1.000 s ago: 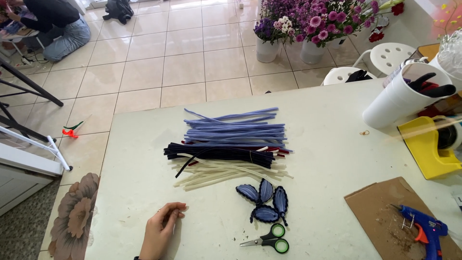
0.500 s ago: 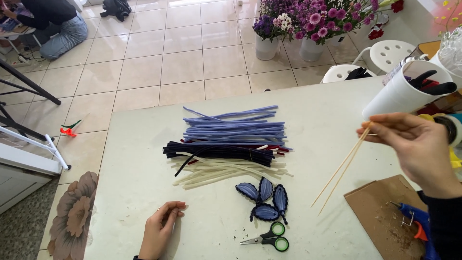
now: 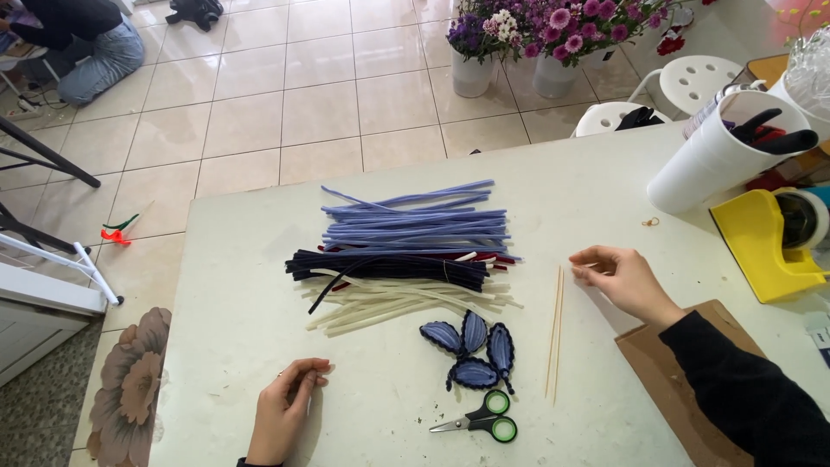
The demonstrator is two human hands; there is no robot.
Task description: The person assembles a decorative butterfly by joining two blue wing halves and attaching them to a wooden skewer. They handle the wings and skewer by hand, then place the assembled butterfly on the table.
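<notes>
The right hand (image 3: 624, 278) is resting on the white table (image 3: 216, 285) with fingers loosely curled, gripping nothing, its fingertips just beside the upper ends of two thin wooden sticks (image 3: 555, 333) lying flat. The left hand (image 3: 285, 413) is lying relaxed and empty, fingers half bent. Between the hands are lying blue pipe-cleaner petals (image 3: 474, 348) and green-handled scissors (image 3: 481, 422); beyond them, bundled blue, black and cream pipe cleaners (image 3: 406, 251).

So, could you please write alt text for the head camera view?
The right hand rests beside thin wooden sticks on a white table; the left hand lies flat. Between them: blue, dark and cream pipe cleaners, blue petal shapes, green-handled scissors.
</notes>
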